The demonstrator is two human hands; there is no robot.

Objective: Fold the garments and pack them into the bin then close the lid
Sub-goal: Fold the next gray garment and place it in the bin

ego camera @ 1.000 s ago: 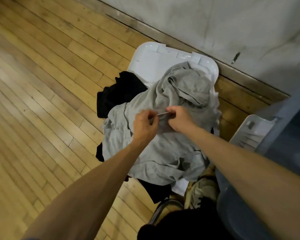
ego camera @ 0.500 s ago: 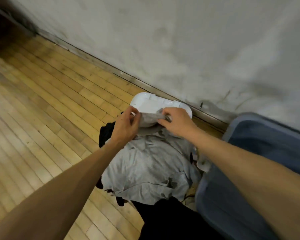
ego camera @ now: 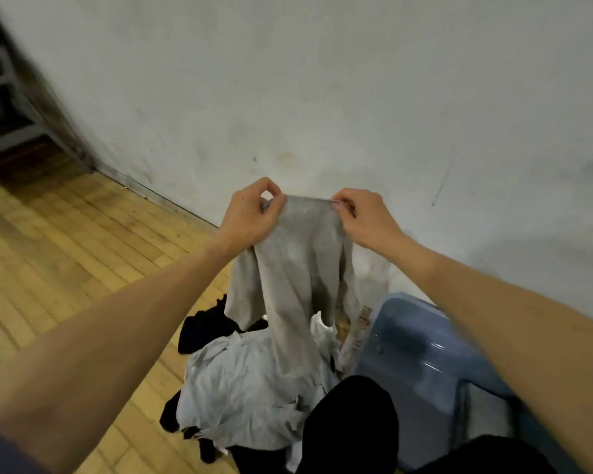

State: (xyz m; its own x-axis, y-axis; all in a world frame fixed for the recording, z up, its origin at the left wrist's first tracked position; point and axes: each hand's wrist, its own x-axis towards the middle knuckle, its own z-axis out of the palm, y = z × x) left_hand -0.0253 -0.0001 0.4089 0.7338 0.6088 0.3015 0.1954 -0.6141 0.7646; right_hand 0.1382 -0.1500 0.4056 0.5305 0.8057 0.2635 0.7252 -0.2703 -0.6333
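Grey garment (ego camera: 298, 268) pinched at top edge by left hand (ego camera: 250, 213) and right hand (ego camera: 363, 217), held above pile; soft, light, limp. Corners judged best hold.

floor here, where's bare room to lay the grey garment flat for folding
Bare wood floor runs left of the left hand, between the wall and the clothes pile. Under the held grey garment it is crowded: pile, black clothing, and blue bin to the right.
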